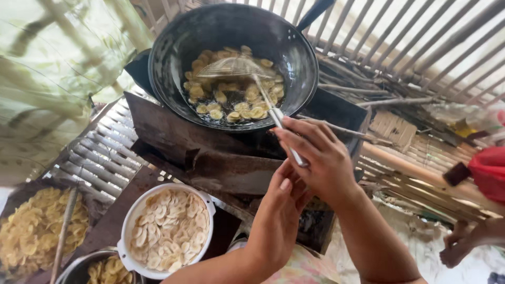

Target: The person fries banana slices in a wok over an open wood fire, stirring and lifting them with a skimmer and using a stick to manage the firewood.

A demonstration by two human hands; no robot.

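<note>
Head view: wire skimmer [234, 67] resting over frying slices [231, 94] in black wok [173, 47], beyond both hands. Right hand [321, 158] gripping its handle; left hand [279, 215] just beneath, fingers curled, touching the right. White bowl [208, 205] left of them.

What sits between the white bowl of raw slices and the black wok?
In the head view, dark charred wooden planks of the stove surround lie between the white bowl and the wok; nothing else sits there.

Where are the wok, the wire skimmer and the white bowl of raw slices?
wok [173, 47]: head view, bare inner wall.
wire skimmer [231, 67]: head view, mesh head.
white bowl [128, 223]: head view, left rim.
</note>
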